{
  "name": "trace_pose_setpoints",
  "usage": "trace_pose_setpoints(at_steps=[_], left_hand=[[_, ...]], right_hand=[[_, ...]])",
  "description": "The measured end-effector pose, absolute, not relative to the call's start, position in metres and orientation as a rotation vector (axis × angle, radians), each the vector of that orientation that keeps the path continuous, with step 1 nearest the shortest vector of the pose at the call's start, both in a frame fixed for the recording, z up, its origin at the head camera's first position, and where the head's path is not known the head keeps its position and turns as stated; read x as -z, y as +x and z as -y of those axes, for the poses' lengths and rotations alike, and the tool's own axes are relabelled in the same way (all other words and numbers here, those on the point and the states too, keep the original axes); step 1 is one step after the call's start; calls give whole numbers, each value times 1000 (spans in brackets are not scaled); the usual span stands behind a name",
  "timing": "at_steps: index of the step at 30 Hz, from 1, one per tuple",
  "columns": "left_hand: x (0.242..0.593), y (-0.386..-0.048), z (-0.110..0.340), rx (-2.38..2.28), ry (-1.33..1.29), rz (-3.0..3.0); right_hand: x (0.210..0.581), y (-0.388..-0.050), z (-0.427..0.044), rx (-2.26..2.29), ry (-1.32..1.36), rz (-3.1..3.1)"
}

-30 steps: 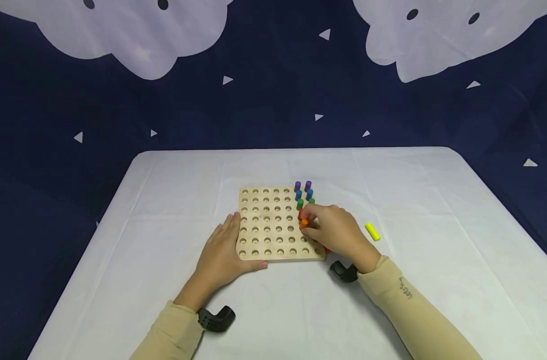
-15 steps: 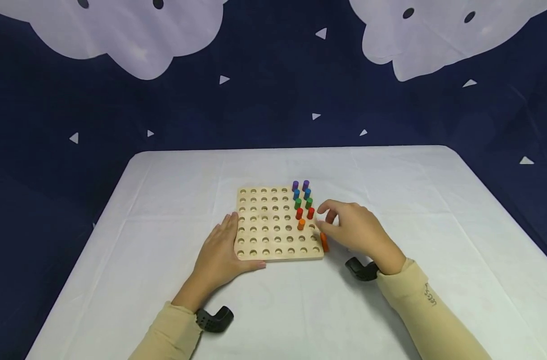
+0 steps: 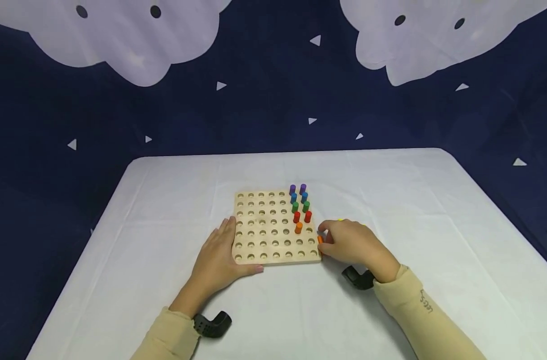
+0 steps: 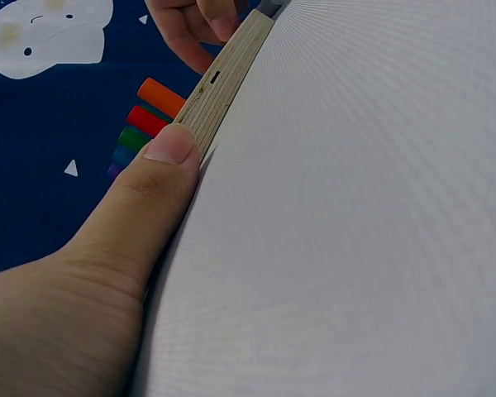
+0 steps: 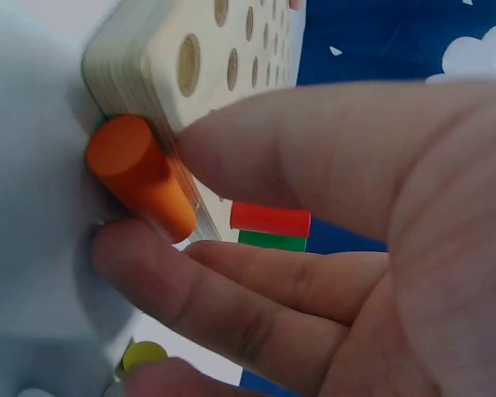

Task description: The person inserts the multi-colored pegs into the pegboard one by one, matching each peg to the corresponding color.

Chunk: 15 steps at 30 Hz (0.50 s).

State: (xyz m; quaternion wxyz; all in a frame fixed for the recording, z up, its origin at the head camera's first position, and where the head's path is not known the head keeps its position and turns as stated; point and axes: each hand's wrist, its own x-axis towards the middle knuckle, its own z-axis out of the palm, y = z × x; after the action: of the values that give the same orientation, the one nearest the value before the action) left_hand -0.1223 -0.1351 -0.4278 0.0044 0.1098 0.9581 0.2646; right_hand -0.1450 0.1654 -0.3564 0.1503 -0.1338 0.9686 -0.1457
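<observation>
Fingers (image 5: 136,260) of the right hand (image 3: 354,244), parted and curved, flank an orange cylindrical peg (image 5: 145,178) beside the right edge of a square, pale wooden board with round holes (image 3: 256,208), right of centre in the head view; whether they pinch it cannot be told. The left hand (image 3: 214,260) lies along the board's left edge, fingers straight, its thumb against the near edge. An upright orange peg (image 3: 298,228) stands on the board. Dark lettering (image 3: 426,301) on the beige right sleeve (image 3: 428,317), lower right, is too small to read surely.
</observation>
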Motion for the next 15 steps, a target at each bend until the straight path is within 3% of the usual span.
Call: trace_pose_setpoints(at_steps=[15], left_hand=[[428,-122,135,-833,339,-3015]], right_hand=[[363,-149,-161,321,-321,-2866]])
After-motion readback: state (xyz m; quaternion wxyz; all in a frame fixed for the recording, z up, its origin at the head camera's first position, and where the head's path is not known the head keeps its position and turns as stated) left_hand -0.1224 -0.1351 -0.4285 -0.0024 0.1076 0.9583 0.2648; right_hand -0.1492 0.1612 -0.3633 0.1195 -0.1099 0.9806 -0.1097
